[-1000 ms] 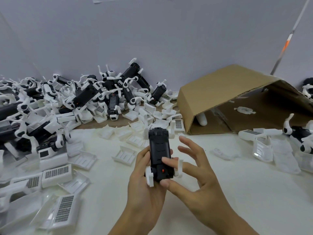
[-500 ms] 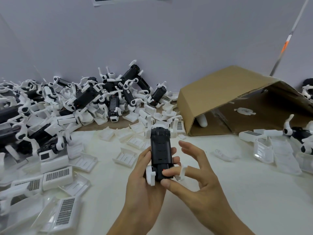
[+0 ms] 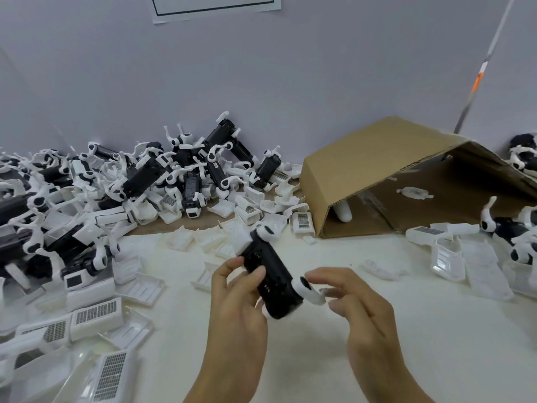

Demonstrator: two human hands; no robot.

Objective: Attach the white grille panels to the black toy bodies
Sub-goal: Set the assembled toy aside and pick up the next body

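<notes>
In the head view my left hand grips a black toy body above the table, with fingers curled round its left side. The body is tilted, far end up-left, and has white legs at both ends. My right hand is at its near right end, and the curled fingertips pinch the white leg there, which is blurred. Loose white grille panels lie on the table at the left. No panel is in either hand.
A heap of black bodies with white legs is piled against the wall at the back left. An open cardboard box lies on its side at the back right. More panels and bodies lie at the right edge.
The black body has turned from pointing straight away to a slant, with its side facing up. My right hand has shifted from the near end face out to the white leg on the right.
</notes>
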